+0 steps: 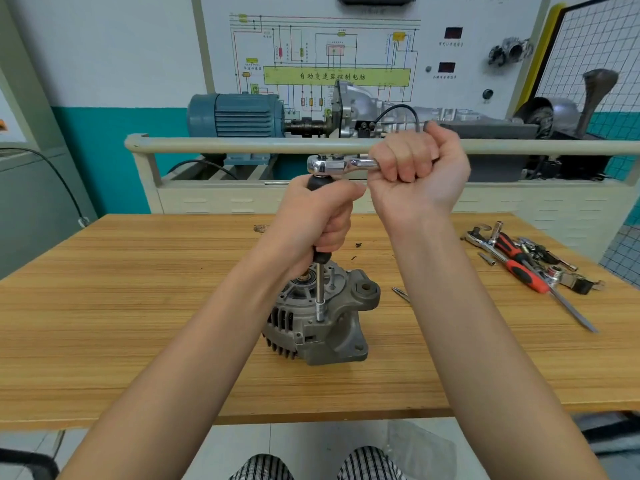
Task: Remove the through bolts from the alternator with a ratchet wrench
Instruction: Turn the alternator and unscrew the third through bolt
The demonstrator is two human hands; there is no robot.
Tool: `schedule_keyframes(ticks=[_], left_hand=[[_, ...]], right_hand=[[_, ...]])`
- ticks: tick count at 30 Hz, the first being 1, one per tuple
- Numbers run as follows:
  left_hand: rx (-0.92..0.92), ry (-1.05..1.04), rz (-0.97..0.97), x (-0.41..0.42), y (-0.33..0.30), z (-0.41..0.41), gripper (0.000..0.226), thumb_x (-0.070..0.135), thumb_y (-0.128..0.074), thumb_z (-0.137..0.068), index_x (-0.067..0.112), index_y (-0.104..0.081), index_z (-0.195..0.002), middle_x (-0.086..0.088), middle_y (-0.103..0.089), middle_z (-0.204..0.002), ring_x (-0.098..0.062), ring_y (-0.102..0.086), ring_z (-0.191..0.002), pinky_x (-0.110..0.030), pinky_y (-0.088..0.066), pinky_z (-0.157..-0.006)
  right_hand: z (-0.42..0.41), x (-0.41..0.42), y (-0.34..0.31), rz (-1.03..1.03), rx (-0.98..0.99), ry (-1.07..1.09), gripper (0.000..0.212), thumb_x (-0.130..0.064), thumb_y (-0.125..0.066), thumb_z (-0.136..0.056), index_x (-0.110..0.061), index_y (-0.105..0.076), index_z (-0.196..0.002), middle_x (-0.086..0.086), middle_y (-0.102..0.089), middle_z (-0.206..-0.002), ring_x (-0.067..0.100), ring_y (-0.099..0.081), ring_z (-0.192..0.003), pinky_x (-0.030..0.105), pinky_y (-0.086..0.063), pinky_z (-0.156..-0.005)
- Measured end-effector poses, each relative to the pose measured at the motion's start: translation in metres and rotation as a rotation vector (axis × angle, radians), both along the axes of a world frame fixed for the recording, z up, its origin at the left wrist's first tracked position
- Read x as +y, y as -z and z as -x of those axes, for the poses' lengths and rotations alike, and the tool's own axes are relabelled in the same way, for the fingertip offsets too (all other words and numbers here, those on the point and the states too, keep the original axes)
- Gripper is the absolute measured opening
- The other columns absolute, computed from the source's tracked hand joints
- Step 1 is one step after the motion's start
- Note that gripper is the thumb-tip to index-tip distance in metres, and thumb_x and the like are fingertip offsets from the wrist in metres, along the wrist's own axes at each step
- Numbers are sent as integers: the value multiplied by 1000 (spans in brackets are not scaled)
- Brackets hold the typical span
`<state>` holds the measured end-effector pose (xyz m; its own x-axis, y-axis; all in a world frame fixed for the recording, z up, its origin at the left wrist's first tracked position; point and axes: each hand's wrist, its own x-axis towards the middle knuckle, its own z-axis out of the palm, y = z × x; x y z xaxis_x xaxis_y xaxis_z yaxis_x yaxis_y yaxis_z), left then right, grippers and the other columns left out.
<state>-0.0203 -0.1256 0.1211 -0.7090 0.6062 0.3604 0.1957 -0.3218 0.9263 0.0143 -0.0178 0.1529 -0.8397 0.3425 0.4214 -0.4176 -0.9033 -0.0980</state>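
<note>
A grey alternator [322, 320] stands on the wooden table [138, 306], near its middle. A long extension driver with a black handle [317, 184] rises straight up from it, and its small socket [320, 311] sits on a bolt at the alternator's housing edge. My left hand [320, 216] grips the black handle. A chrome ratchet wrench [341, 165] is fitted on top of the handle and points right. My right hand [420, 168] grips the ratchet's handle. The bolt itself is hidden under the socket.
A pile of tools [530, 263] lies at the table's right: a second ratchet, red-and-black screwdrivers, sockets and a long flat file. Loose pins [401, 293] lie right of the alternator. Behind the table stands a trainer bench with a blue motor [239, 114] and gearbox.
</note>
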Motion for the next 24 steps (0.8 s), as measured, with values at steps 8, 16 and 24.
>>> schedule_keyframes(ticks=[8,16,24], left_hand=[[-9,-279,-43,9,3,-4,49,-2,-51,-86,22,-33,-47,8,-27,-38,-9,-18,-33,-14,-17,-39],[85,18,-13,-3,-1,5,23,11,-64,-73,15,-51,-54,0,-42,-45,-16,-38,-39,-22,-35,-42],[-24,224,14,-13,-3,11,48,20,-62,-81,19,-35,-41,7,-27,-33,-6,-22,-26,-17,-17,-36]], right_hand=[[-29,-42,12,-326,297,644,30,-5,-34,-87,-18,-38,-60,-6,-27,-37,9,-21,-34,26,-16,-42],[-28,-27,5,-346,229,496,52,-6,-33,-92,-19,-34,-42,-6,-25,-36,9,-18,-34,26,-15,-42],[16,2,-7,-96,-47,-138,50,-11,-35,-84,-15,-30,-35,-3,-22,-30,12,-22,-24,19,-15,-35]])
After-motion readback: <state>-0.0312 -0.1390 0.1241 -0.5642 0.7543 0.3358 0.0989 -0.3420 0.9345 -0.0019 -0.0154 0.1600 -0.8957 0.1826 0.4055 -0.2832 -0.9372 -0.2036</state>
